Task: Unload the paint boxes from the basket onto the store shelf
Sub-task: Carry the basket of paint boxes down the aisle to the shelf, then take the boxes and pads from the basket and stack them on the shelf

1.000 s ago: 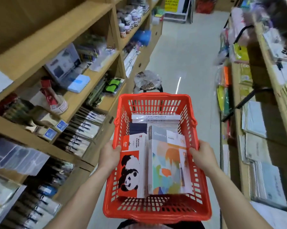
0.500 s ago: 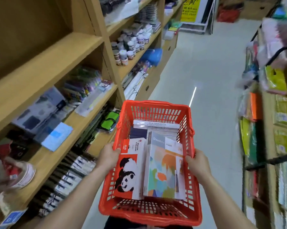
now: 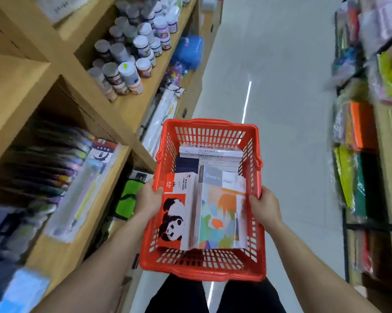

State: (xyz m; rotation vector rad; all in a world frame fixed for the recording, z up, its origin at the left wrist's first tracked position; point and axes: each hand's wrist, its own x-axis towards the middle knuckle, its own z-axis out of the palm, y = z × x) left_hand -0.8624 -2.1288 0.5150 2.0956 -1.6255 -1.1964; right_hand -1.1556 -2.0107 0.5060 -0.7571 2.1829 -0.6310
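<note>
I carry a red plastic basket [image 3: 209, 128] in front of me along the aisle. My left hand [image 3: 148, 199] grips its left rim and my right hand [image 3: 265, 206] grips its right rim. Inside lie paint boxes: a red and white one with a panda [image 3: 174, 219] on the left, a pastel multicoloured one [image 3: 221, 213] on the right, white flat boxes [image 3: 211, 152] and a dark blue box [image 3: 186, 164] behind them. Wooden store shelves [image 3: 131, 107] run along my left.
Small paint jars [image 3: 127, 62] fill an upper shelf on the left; brush packs [image 3: 55, 168] and a green item [image 3: 128, 198] lie lower down. Racks of coloured paper and packets [image 3: 362, 129] line the right. Grey floor [image 3: 281, 75] stretches ahead between them.
I have walked forward down the aisle with the basket; the shelves slid past and the paint jars are now beside me. Both hands keep the same grip.
</note>
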